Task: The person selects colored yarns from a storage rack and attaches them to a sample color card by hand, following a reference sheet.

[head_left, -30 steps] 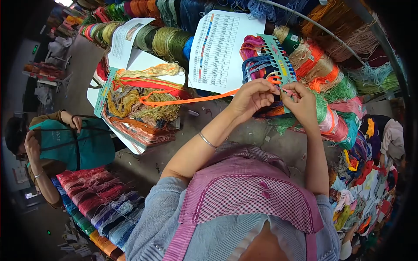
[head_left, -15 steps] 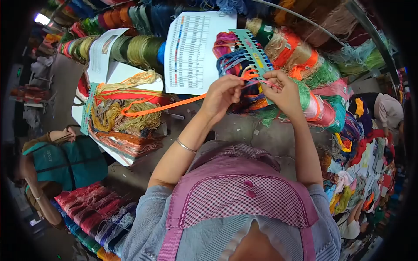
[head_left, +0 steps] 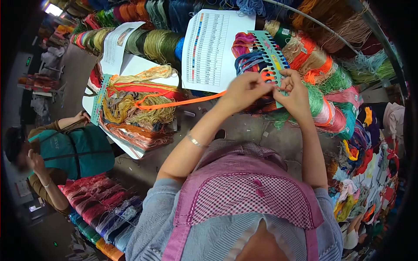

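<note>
My left hand is closed, thumb and forefinger pinched on the orange thread. This thread runs left to a pile of mixed yarn and loops up at a green card with punched holes. My right hand is closed at the card's lower end, its fingertips meeting those of the left. A bit of pinkish-orange strand shows between the fingertips; the rest is hidden by my fingers. Blue, magenta and dark thread bundles hang from the holes along the card.
A second green card with ochre, red and rust yarns lies on a white board at left. A printed colour chart stands behind my hands. Thread skeins line the right. A person in a teal vest is at left.
My hands have come closer together, and the strand stretched between them is now mostly covered by my fingers. The view has shifted, so the surroundings appear further right.
</note>
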`<state>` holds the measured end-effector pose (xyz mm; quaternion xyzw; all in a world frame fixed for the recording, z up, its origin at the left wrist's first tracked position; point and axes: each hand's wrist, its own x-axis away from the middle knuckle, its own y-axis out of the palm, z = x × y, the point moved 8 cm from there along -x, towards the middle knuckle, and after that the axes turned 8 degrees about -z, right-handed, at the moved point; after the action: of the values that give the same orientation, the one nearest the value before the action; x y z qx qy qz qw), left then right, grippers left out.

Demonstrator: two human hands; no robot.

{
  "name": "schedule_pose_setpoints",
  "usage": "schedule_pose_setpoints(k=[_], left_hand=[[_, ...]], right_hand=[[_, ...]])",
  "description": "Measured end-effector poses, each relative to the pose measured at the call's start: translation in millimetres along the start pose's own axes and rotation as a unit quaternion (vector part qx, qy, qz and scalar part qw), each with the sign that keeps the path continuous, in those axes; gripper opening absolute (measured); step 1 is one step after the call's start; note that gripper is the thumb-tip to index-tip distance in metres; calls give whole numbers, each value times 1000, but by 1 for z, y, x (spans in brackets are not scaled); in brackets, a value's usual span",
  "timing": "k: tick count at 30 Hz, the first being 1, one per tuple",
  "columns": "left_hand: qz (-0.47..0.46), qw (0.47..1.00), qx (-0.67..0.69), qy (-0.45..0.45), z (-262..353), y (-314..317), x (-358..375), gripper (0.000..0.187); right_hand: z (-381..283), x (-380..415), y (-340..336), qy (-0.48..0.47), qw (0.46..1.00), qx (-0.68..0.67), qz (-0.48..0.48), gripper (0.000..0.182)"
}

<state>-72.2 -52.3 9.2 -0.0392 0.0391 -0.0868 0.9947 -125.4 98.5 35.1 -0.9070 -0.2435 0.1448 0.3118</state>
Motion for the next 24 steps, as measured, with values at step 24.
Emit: schedule_pose_setpoints(k=[24], left_hand=[[137, 954, -261, -57, 32, -111, 72, 21]], right_hand=[[47, 150, -78, 84, 943, -10, 322, 11]])
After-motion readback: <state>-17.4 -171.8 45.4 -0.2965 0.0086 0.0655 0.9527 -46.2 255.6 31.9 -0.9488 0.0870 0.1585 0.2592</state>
